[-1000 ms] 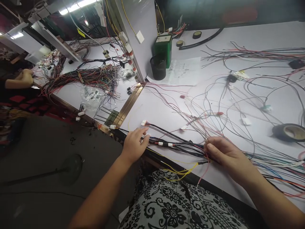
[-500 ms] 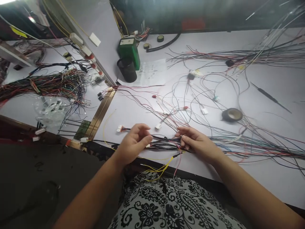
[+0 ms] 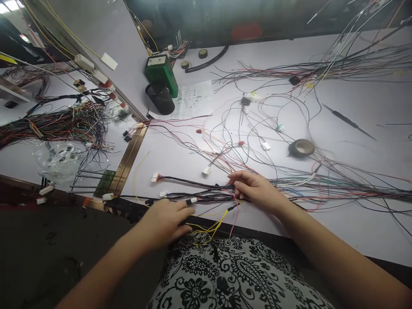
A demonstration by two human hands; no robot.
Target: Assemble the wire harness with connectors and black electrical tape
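Note:
My right hand (image 3: 255, 189) is closed round a wire harness (image 3: 206, 197), a bundle of black-sleeved and coloured wires. My left hand (image 3: 167, 219) is at the table's front edge, its fingers apart and holding nothing I can see. Just above its fingertips is a small white connector (image 3: 193, 200) on one branch. Two more branches run left, ending in a white connector with orange wires (image 3: 156, 177) and another white connector (image 3: 163, 194). Yellow wires (image 3: 220, 221) and a pink wire (image 3: 236, 216) hang towards my lap.
A roll of black tape (image 3: 301, 148) and a dark pointed tool (image 3: 349, 119) lie to the right among loose wires. Behind stand a black mesh cup (image 3: 160, 99) and a green box (image 3: 167, 73). A brass-coloured rail (image 3: 130, 161) crosses the table at left, beside a big wire bundle (image 3: 64, 122).
My left hand has moved down and left, away from the wires, and its fingers have straightened. The harness branches now show more fully. My right hand stays on the bundle; the view has shifted slightly.

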